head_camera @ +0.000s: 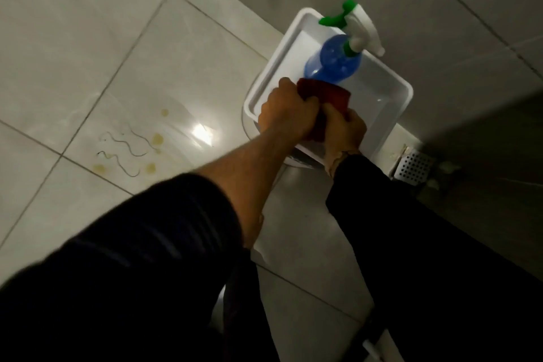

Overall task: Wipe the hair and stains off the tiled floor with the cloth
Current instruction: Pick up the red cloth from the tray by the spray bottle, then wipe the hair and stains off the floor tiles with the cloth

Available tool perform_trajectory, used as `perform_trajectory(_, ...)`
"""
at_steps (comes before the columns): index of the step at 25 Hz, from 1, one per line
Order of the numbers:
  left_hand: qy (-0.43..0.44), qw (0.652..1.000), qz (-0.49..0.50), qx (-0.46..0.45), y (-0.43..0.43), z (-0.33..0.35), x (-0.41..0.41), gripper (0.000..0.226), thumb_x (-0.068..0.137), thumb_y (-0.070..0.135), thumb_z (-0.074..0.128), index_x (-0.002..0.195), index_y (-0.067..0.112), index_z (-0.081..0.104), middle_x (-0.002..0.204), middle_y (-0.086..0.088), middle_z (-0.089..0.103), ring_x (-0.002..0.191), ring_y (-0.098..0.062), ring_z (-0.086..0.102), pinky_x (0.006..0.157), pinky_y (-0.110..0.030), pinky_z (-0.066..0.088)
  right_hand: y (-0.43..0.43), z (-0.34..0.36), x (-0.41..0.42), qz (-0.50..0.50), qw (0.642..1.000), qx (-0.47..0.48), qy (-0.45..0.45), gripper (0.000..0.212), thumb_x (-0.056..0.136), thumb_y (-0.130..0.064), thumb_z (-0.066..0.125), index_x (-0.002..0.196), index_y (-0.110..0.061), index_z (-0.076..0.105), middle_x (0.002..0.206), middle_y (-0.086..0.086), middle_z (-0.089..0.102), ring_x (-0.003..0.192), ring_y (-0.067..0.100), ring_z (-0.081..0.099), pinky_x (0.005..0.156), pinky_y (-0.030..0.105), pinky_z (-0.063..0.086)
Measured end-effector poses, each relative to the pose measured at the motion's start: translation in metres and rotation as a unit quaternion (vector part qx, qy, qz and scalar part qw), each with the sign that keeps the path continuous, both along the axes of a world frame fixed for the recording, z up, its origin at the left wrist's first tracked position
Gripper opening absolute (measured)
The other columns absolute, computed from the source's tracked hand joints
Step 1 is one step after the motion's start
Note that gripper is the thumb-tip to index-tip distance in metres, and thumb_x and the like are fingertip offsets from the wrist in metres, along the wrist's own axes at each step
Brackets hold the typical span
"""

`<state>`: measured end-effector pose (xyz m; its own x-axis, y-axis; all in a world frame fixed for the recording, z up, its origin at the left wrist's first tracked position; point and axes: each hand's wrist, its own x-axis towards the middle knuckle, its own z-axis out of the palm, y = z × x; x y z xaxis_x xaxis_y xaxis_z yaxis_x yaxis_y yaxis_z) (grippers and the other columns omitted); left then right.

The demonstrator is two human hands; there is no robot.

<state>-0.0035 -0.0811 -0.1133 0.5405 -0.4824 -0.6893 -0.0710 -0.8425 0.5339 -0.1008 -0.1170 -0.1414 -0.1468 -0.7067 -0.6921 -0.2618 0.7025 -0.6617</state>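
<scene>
Dim, soft-focus view with 1 hot spot of glare.
Glare sits on the tiled floor [202, 132]; the right side falls into shadow, sleeves nearly black, edges perhaps slightly bent.

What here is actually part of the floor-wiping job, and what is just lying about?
Part of the job:
- red cloth, gripped by left hand and right hand
- hair strands on the tiled floor
- yellowish stains

Just there:
- blue spray bottle, lying in the white tub
- metal floor drain
</scene>
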Motion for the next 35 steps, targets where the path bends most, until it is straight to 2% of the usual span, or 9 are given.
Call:
perform_trajectory(7, 0.124, 0.969, 0.170, -0.131, 0.149, 0.050, 0.040, 0.051, 0.078, 0.053, 0.067, 0.122, 0.027, 0.069, 0.115, 0.002, 0.075, 0.097, -0.024, 0.076, 0.087, -0.043, 0.065, 0.082, 0.084, 0.026, 0.192, 0.930, 0.197, -0.243, 0.050, 0.094, -0.019, 0.072, 0.142, -0.005, 0.065, 0.136, 0.023, 0.075, 0.126, 0.039, 0.074, 0.101, 0.053, 0.063)
perform_trajectory(13, 0.098, 0.912, 0.391, -0.071, 0.317, -0.038, 0.078, 0.053, 0.092, 0.071, 0.058, 0.122, 0.029, 0.069, 0.123, 0.002, 0.073, 0.116, -0.025, 0.071, 0.098, -0.043, 0.058, 0.196, 0.016, 0.120, 0.430, 0.878, 0.196, -0.074, 0.035, 0.104, -0.019, 0.070, 0.137, -0.009, 0.070, 0.133, 0.018, 0.077, 0.116, 0.031, 0.077, 0.100, 0.047, 0.064)
perform_trajectory(15, 0.051, 0.895, 0.444, 0.003, 0.378, -0.094, 0.088, 0.055, 0.100, 0.068, 0.053, 0.130, 0.024, 0.066, 0.128, -0.001, 0.070, 0.128, -0.031, 0.066, 0.104, -0.042, 0.051, 0.225, -0.026, 0.166, 0.618, 0.783, 0.067, 0.007, 0.036, 0.105, -0.019, 0.068, 0.141, -0.013, 0.066, 0.138, 0.017, 0.074, 0.117, 0.030, 0.074, 0.096, 0.039, 0.062)
perform_trajectory(18, -0.033, 0.896, 0.419, 0.141, 0.459, -0.187, 0.113, 0.082, 0.099, 0.071, 0.051, 0.162, 0.020, 0.045, 0.170, -0.012, 0.045, 0.156, -0.038, 0.043, 0.126, -0.059, 0.035, 0.261, -0.091, 0.245, 0.837, 0.506, -0.186, 0.095, 0.045, 0.107, -0.041, 0.058, 0.151, -0.032, 0.057, 0.147, 0.009, 0.069, 0.132, 0.036, 0.067, 0.110, 0.045, 0.055)
perform_trajectory(19, -0.074, 0.903, 0.388, 0.168, 0.479, -0.213, 0.123, 0.087, 0.099, 0.071, 0.050, 0.167, 0.019, 0.038, 0.177, -0.012, 0.034, 0.164, -0.038, 0.032, 0.130, -0.063, 0.026, 0.269, -0.110, 0.270, 0.848, 0.459, -0.243, 0.103, 0.047, 0.105, -0.050, 0.053, 0.150, -0.037, 0.056, 0.148, 0.008, 0.069, 0.132, 0.038, 0.066, 0.110, 0.047, 0.054)
perform_trajectory(22, -0.164, 0.909, 0.289, 0.251, 0.530, -0.288, 0.138, 0.090, 0.099, 0.074, 0.037, 0.174, 0.026, 0.019, 0.186, -0.013, 0.007, 0.172, -0.038, 0.004, 0.131, -0.074, 0.000, 0.298, -0.177, 0.341, 0.816, 0.445, -0.357, 0.090, 0.064, 0.093, -0.045, 0.050, 0.156, -0.032, 0.048, 0.151, 0.009, 0.064, 0.135, 0.042, 0.061, 0.107, 0.050, 0.052)
perform_trajectory(26, -0.306, 0.888, 0.241, 0.242, 0.569, -0.365, 0.107, 0.085, 0.103, 0.073, 0.028, 0.177, 0.033, 0.009, 0.186, -0.015, 0.002, 0.172, -0.042, 0.003, 0.126, -0.079, -0.001, 0.346, -0.278, 0.368, 0.879, 0.249, -0.382, 0.141, 0.084, 0.094, -0.054, 0.041, 0.170, -0.023, 0.022, 0.177, 0.015, 0.026, 0.164, 0.044, 0.021, 0.131, 0.064, 0.026)
perform_trajectory(30, -0.366, 0.872, 0.245, 0.213, 0.576, -0.390, 0.105, 0.080, 0.104, 0.067, 0.034, 0.176, 0.036, 0.017, 0.185, -0.018, 0.011, 0.170, -0.045, 0.012, 0.126, -0.080, 0.005, 0.394, -0.323, 0.342, 0.838, 0.266, -0.465, 0.104, 0.073, 0.103, -0.048, 0.043, 0.170, -0.026, 0.023, 0.180, 0.017, 0.016, 0.167, 0.044, 0.011, 0.135, 0.066, 0.012)
perform_trajectory(35, -0.342, 0.882, 0.250, 0.208, 0.576, -0.386, 0.100, 0.081, 0.103, 0.064, 0.037, 0.176, 0.035, 0.017, 0.185, -0.017, 0.007, 0.171, -0.046, 0.008, 0.126, -0.081, 0.006, 0.368, -0.319, 0.214, 0.879, 0.206, -0.426, 0.061, 0.081, 0.094, -0.049, 0.050, 0.169, -0.026, 0.030, 0.179, 0.014, 0.024, 0.166, 0.040, 0.019, 0.133, 0.067, 0.016)
